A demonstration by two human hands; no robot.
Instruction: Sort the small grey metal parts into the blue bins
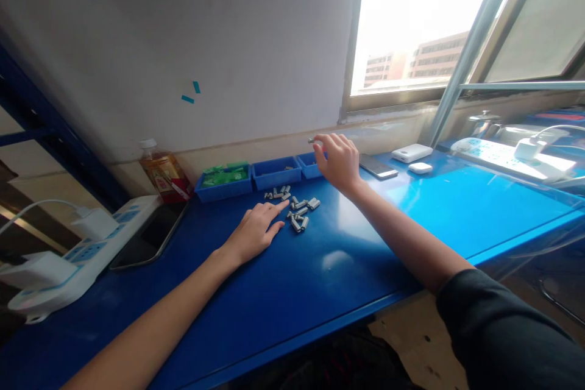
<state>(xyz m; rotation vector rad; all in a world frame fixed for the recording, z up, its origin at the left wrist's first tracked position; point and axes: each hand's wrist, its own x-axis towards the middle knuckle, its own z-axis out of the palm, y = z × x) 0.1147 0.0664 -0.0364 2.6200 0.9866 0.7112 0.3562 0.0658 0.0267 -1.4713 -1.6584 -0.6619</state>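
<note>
My left hand [256,228] rests on the blue table with its index finger stretched out and the thumb apart. Its fingertip is at the edge of a loose group of small silver metal cylinders [299,219]; whether it touches one I cannot tell. A smaller cluster of similar metal pieces [280,193] lies just beyond. Raised over the right blue bin [307,164], my right hand [339,160] pinches a small metal piece [311,140] between thumb and fingertips. Part of that bin is hidden behind the hand. The middle blue bin [276,174] has a few small pieces inside.
Green packets [225,175] fill the left blue bin [223,193]. Farther left are a drink bottle [159,167], a dark tablet or phone [150,234] and a white power strip [86,253]. A phone [378,166] and white devices [412,152] lie on the right, below the window.
</note>
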